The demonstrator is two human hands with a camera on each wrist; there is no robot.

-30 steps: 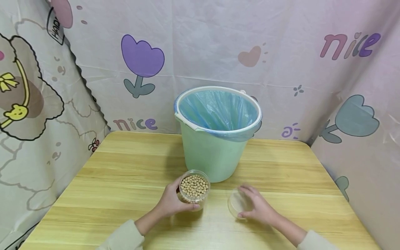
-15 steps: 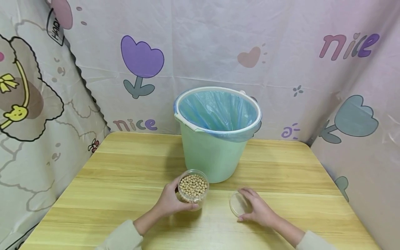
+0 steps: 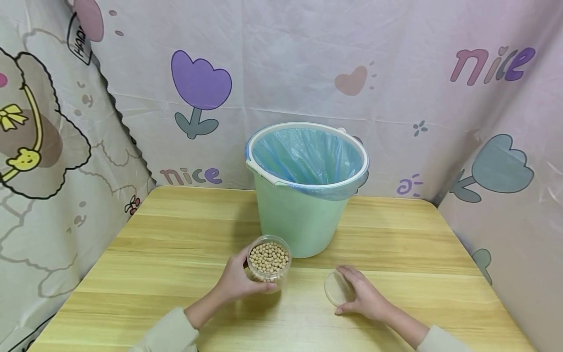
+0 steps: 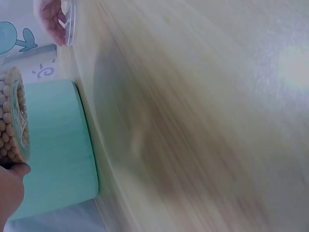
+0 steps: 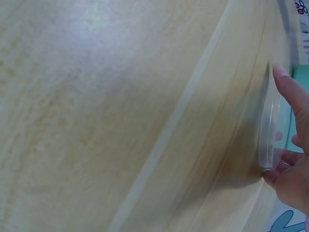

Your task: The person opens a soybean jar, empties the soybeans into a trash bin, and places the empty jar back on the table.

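Note:
In the head view my left hand (image 3: 239, 277) grips a clear round jar (image 3: 277, 283) filled with pale, round dried beans (image 3: 269, 258). The jar has no lid on it and is held in front of the bucket, its mouth facing up. In the left wrist view the jar (image 4: 19, 116) shows clear of the tabletop, with a shadow below. To the right, my right hand (image 3: 362, 296) spans a flat clear lid (image 3: 337, 289), thumb at the near rim and fingers at the far rim. From the right wrist view, the lid (image 5: 267, 130) lies flat, close over the table.
A light green bucket (image 3: 299, 220), lined with a thin blue plastic bag (image 3: 308, 154), stands behind the jar at the middle of the wooden table (image 3: 176, 234). Printed cloth (image 3: 281, 58) hangs at the back and both sides.
The right hand and lid, blurred a second ago, are now still, slightly further right on the table. The left hand has shifted the jar a little left and up in the view.

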